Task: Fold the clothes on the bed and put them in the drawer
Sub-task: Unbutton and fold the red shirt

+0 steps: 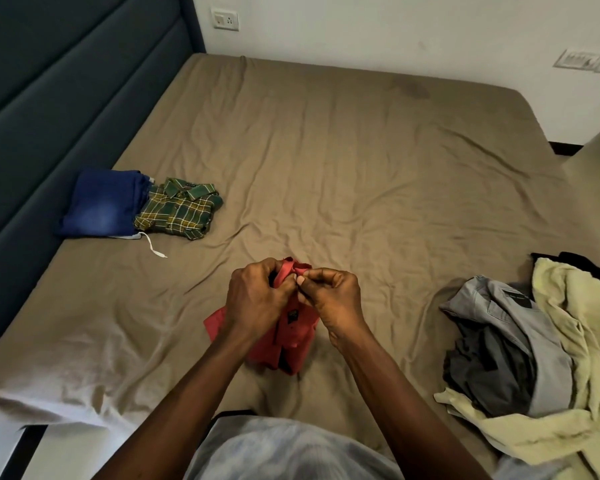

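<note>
Cloth of the person's pale top (284, 452) fills the near edge. Two bare forearms reach out from it over the bed (326, 150), which has a wrinkled brown sheet. One red shirt (291, 341) lies bunched on the sheet just beyond, about midway along the near side, its far end lifted between the two hands. The left hand (253, 299) has its fingers curled round the raised edge, knuckles up. The right hand (336, 299) meets it, with thumb and forefinger pinching a small fold of the same red fabric and the other fingers curled in. The hands touch each other above the shirt.

To the right, near the bed's edge, sits one loose heap of unfolded clothes in which three pieces can be counted. A grey garment (520, 327) lies on its left side, a pale yellow one (575, 358) wraps under and round it, and a black one (582, 266) shows at the far side.

Farther off on the left, two folded pieces lie touching beside the dark blue padded headboard (49, 81): blue jeans (101, 202) on the left and a green plaid shirt (181, 209) on the right. A white strap (153, 247) trails from beneath them toward the near side. The far white wall carries two switch plates, one at left (225, 19) and one at right (586, 62).
</note>
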Demonstrator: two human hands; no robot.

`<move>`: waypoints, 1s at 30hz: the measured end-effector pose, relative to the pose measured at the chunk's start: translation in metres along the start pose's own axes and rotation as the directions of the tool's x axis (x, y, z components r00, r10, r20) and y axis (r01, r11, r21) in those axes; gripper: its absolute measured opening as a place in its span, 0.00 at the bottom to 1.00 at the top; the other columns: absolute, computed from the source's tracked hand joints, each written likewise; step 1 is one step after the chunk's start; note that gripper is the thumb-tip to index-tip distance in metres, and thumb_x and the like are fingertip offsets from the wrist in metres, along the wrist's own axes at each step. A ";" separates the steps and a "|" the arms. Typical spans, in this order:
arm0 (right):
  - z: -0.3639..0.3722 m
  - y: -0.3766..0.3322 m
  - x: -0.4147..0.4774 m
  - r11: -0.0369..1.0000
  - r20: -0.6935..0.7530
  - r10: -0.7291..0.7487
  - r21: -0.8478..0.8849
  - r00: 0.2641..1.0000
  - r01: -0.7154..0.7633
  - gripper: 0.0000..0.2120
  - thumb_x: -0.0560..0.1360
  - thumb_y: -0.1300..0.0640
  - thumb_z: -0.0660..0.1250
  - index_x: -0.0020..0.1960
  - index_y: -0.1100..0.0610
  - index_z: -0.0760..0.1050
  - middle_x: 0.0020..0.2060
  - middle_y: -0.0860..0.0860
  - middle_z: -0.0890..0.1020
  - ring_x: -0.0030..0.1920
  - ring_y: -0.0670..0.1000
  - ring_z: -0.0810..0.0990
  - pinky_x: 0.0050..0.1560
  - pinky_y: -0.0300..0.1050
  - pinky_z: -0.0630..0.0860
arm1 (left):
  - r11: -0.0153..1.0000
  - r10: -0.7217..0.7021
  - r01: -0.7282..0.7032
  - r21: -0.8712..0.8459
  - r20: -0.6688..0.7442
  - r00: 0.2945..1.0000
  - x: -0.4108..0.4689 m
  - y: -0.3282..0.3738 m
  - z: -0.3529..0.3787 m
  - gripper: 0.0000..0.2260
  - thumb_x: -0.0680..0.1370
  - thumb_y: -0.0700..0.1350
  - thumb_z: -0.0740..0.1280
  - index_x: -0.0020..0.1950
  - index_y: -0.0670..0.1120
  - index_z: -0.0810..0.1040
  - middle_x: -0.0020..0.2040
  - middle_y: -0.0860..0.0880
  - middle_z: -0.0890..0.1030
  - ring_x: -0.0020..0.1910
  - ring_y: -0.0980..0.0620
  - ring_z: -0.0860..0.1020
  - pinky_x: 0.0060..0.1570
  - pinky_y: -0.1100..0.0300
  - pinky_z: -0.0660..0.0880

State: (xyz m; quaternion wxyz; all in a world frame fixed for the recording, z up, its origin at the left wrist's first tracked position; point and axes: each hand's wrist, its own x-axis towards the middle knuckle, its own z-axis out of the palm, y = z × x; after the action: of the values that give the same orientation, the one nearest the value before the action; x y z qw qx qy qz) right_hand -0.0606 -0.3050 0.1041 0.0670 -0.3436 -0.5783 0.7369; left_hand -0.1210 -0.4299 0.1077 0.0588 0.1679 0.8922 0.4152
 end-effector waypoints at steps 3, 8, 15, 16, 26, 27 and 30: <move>-0.006 0.001 0.005 0.980 0.006 -0.087 -0.180 0.996 0.087 0.03 0.73 0.64 0.77 0.45 0.57 0.86 0.39 0.52 0.87 0.42 0.51 0.87 0.47 0.47 0.84 | 0.993 -0.049 0.059 -0.101 0.095 0.994 0.001 -0.005 0.001 0.02 0.75 0.49 0.73 0.44 0.54 0.86 0.34 0.59 0.83 0.35 0.60 0.81 0.35 0.57 0.76; -0.008 -0.013 0.003 0.741 0.066 -0.351 -0.590 0.934 0.320 0.10 0.75 0.63 0.72 0.52 0.51 0.86 0.43 0.46 0.88 0.44 0.43 0.85 0.48 0.43 0.82 | 0.914 -0.065 0.212 -0.346 0.391 0.918 0.005 0.002 -0.012 0.12 0.75 0.40 0.67 0.50 0.53 0.88 0.45 0.51 0.88 0.47 0.54 0.84 0.47 0.54 0.78; -0.010 -0.024 0.005 0.456 0.275 -0.442 -0.750 0.854 0.478 0.09 0.76 0.59 0.65 0.53 0.55 0.83 0.40 0.51 0.85 0.42 0.53 0.82 0.44 0.52 0.78 | 0.804 -0.051 0.324 -0.498 0.485 0.873 0.002 0.007 -0.018 0.10 0.81 0.34 0.66 0.57 0.42 0.85 0.44 0.54 0.86 0.42 0.61 0.83 0.42 0.68 0.74; -0.011 -0.024 0.005 0.481 0.255 -0.462 -0.733 0.850 0.481 0.09 0.75 0.59 0.66 0.52 0.54 0.83 0.38 0.50 0.84 0.40 0.52 0.81 0.42 0.51 0.78 | 0.746 -0.068 0.372 -0.552 0.494 0.867 0.001 0.007 -0.017 0.10 0.82 0.33 0.65 0.57 0.40 0.85 0.45 0.51 0.86 0.42 0.59 0.83 0.41 0.68 0.75; -0.004 -0.014 0.005 0.515 0.187 -0.545 -0.694 0.817 0.502 0.11 0.77 0.60 0.64 0.55 0.54 0.84 0.44 0.49 0.82 0.44 0.49 0.81 0.46 0.43 0.77 | 0.483 -0.263 0.505 -0.716 0.431 0.863 0.001 0.022 -0.002 0.07 0.81 0.39 0.68 0.44 0.40 0.81 0.27 0.53 0.79 0.27 0.59 0.77 0.29 0.67 0.74; -0.006 -0.019 0.005 0.668 0.194 -0.433 -0.586 0.880 0.458 0.12 0.78 0.62 0.64 0.55 0.53 0.85 0.44 0.48 0.84 0.43 0.46 0.82 0.46 0.41 0.78 | 0.470 -0.270 0.495 -0.731 0.414 0.869 0.001 0.020 -0.002 0.06 0.81 0.39 0.69 0.44 0.39 0.82 0.29 0.51 0.80 0.27 0.58 0.78 0.29 0.67 0.74; -0.015 -0.029 0.008 0.919 0.229 -0.190 -0.300 0.955 0.255 0.09 0.79 0.63 0.67 0.51 0.54 0.85 0.36 0.52 0.86 0.35 0.48 0.84 0.42 0.46 0.82 | 0.410 -0.272 0.501 -0.762 0.422 0.865 0.001 0.017 -0.004 0.05 0.79 0.38 0.71 0.49 0.36 0.84 0.40 0.40 0.86 0.36 0.51 0.85 0.35 0.63 0.79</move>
State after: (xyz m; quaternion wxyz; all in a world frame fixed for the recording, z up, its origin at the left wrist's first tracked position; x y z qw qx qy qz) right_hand -0.0662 -0.2798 0.1252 0.0360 -0.2077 -0.7311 0.6488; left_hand -0.1192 -0.4222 0.1229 0.3318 -0.0484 0.5700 0.7501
